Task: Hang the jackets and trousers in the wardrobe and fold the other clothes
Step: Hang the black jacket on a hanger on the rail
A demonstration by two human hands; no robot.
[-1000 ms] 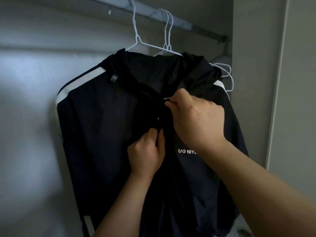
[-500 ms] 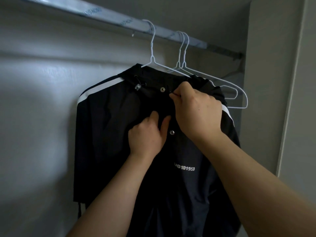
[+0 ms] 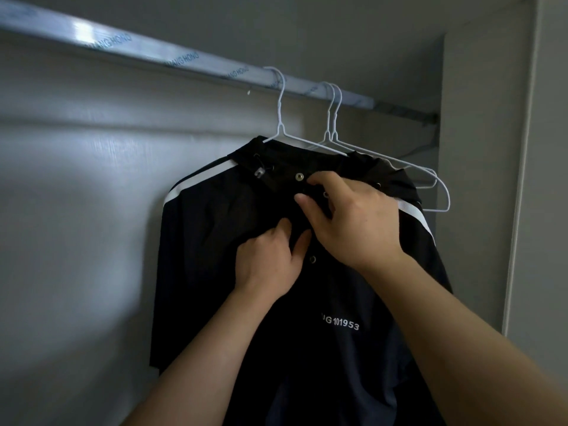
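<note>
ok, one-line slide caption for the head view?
Left hand and right hand hold the front of a black jacket hanging on a white wire hanger from the wardrobe rail.

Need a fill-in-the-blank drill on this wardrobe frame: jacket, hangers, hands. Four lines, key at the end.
1. The dark jacket hangs on a wire hanger; in all, ____ hanger hooks sit on the rail.
2. Each shoulder carries a ____ stripe.
3. The chest lettering reads UG ____.
4. The left hand and the right hand both hold the front of the ____.

Missing words: three; white; 101953; jacket.
</note>
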